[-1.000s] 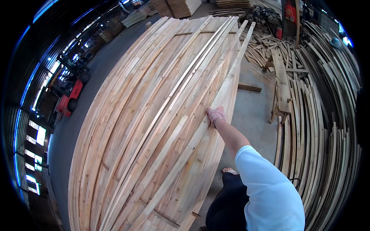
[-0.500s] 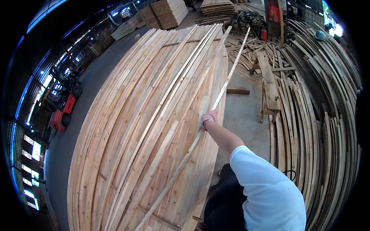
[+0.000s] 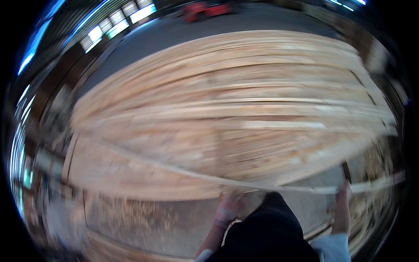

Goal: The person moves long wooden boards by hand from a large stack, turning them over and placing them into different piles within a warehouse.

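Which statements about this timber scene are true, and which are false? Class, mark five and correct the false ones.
1. The right hand holds a long wooden strip. True.
2. The left hand is farther right in the picture than the right hand. False: it is farther left.
3. A red vehicle stands beyond the board pile. True.
4. The long wooden strip lies wholly over the board pile. False: its right part reaches past the near edge.
5. The person's trousers are white. False: they are dark.
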Motion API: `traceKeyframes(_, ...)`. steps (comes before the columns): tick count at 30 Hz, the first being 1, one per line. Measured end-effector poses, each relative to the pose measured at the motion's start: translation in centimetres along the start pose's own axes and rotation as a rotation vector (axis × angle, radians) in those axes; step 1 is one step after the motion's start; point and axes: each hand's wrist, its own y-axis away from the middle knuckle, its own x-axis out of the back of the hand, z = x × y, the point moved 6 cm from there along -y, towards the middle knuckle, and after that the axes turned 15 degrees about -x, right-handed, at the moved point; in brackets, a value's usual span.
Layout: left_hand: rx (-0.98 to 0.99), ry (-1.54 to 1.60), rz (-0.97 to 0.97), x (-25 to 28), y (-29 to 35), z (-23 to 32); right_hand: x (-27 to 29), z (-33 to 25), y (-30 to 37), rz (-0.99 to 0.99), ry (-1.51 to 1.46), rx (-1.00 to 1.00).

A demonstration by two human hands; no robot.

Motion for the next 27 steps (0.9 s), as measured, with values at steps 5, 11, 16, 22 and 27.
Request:
traceKeyframes(5,-0.686,-1.761,-0.889,-1.1,1.0,0.3,4.5,2.1,2.7,-0.056,0.045,0.060)
traceKeyframes(11,-0.732,-1.690,-0.733,2.2,1.5,1.5,2.0,0.4,5.4,-0.045,0.216,0.209)
traceKeyframes(16,-0.751,-1.846,-0.906,5.6,1.2,1.0,-3.4,1.1,3.3,-0.156,0.342,0.215)
traceKeyframes(22,-0.612,-1.890,-1.182,9.6,-1.7,-2.3,-5.7,-1.0,-1.1,-0.254,0.445,0.249)
traceKeyframes(27,-0.668,-1.827,-1.328,12.1,-2.2,-5.2,-5.0,-4.5,-6.1,-0.292,0.543,0.308)
